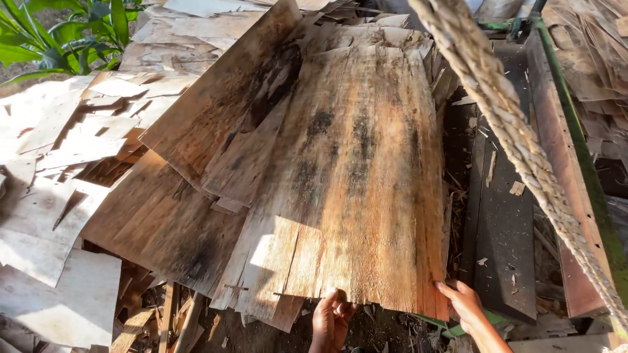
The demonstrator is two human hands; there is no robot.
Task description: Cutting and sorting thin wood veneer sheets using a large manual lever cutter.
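Gripping the near edge of the top veneer sheet (356, 189) with my left hand (329, 321) | right hand (466, 304) pinching its near right corner (fingers curled over) | sheet lies atop the stacked veneer pile (163, 216) | thick rope (517, 144) hangs right

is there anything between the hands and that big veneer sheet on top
Nothing visible. The left hand and right hand both already touch the near edge of the top veneer sheet, which lies over the other sheets.
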